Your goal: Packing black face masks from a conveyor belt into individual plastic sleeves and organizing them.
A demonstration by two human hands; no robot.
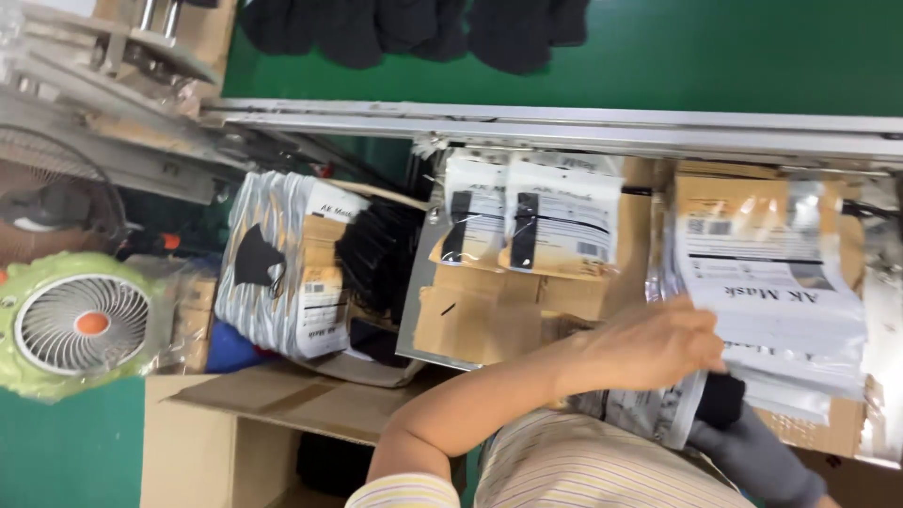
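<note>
Fingers: While the left hand (649,343) is stretched out flat, its fingers are held close together and pressed on a shiny mask pouch (767,282); no closed grip on it can be seen.
Left arm: A bare arm is bent at the elbow and reached across from the bottom of the view to the pouch.
Right hand: A hand in a grey glove (762,456) is seen low at the right, under the pouches; its fingers are hidden, so it cannot be told if they are apart or together.
Dark thing: Something black (720,400) is tucked at the mouth of a pouch, just by the glove; it cannot be told if it is held.
Mask pouch: It is laid on top of a pile of like pouches on a cardboard box (828,428), at the right.
Other pouches: Two small ones (527,216) are laid on cardboard in the middle.
Bundle: A stack of silver pouches (282,263) is stood by black masks (376,249).
Fan: A small green fan (80,325) is set at the left.
Belt: A green belt (734,52) is run along the top, with dark cloth (414,28) on it.
</note>
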